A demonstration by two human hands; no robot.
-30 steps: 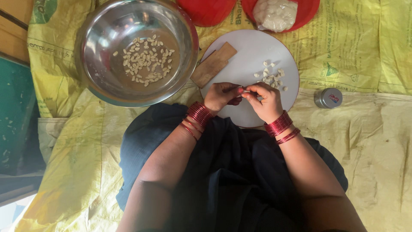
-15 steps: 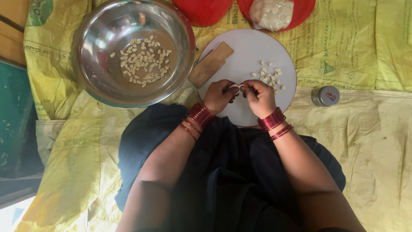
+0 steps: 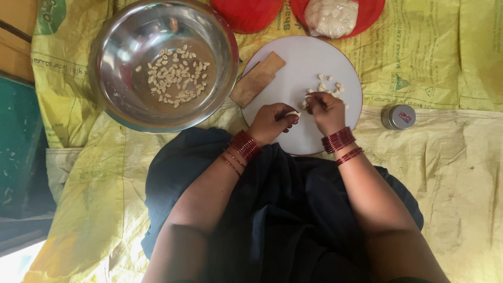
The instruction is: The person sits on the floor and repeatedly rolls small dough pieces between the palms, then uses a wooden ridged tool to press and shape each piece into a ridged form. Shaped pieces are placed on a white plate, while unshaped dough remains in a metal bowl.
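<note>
My left hand point(image 3: 272, 121) pinches a small pale garlic clove point(image 3: 292, 113) over a round white board point(image 3: 293, 68). My right hand point(image 3: 326, 109) is just right of it, fingers curled, its tips by the clove and by a small pile of pale cloves point(image 3: 329, 88) on the board. What the right hand grips is hidden by its fingers. A flat wooden piece point(image 3: 258, 78) lies across the board's left edge. Red bangles circle both wrists.
A large steel bowl point(image 3: 107, 63) holding several peeled cloves sits at the upper left. Two red plates point(image 3: 246, 13) lie at the top, the right one carrying a white bag point(image 3: 331, 15). A small round tin point(image 3: 399, 116) stands right of the board. Yellow sacking point(image 3: 450, 173) covers the floor.
Both hands have drawn slightly apart over the board, the left shifting left with the clove and the right reaching toward the pile.
</note>
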